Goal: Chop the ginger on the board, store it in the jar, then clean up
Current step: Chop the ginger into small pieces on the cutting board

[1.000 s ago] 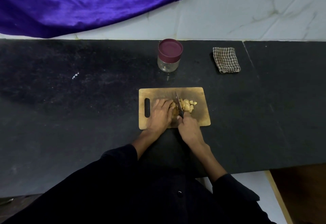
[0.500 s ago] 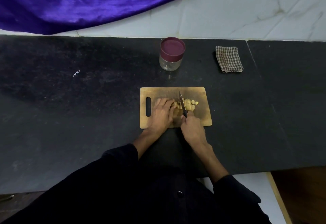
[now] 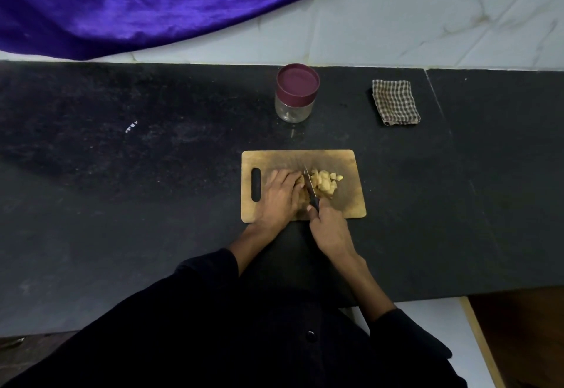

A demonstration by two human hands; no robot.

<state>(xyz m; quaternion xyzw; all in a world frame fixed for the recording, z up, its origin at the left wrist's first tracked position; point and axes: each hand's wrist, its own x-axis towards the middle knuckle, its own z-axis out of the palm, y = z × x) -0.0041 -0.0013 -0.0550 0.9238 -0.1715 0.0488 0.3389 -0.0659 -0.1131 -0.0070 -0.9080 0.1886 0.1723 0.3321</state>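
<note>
Pale yellow chopped ginger pieces (image 3: pixel 325 182) on a tan rectangular wooden cutting board (image 3: pixel 341 161) with darker brown staining, set on a black speckled stone countertop (image 3: pixel 152 174) bearing a small white mark at 9 o'clock from the board. At 12 o'clock from the board, a clear glass jar (image 3: pixel 293 111) topped with a maroon round lid (image 3: pixel 297 81); at 2 o'clock, a folded brown-and-cream checked cloth (image 3: pixel 395 102). Beyond, a white marble-veined tiled wall (image 3: pixel 427 12) with a deep purple shiny draped fabric (image 3: pixel 137 5) at 10 o'clock, and black sleeves (image 3: pixel 207 271) at 6 o'clock.
</note>
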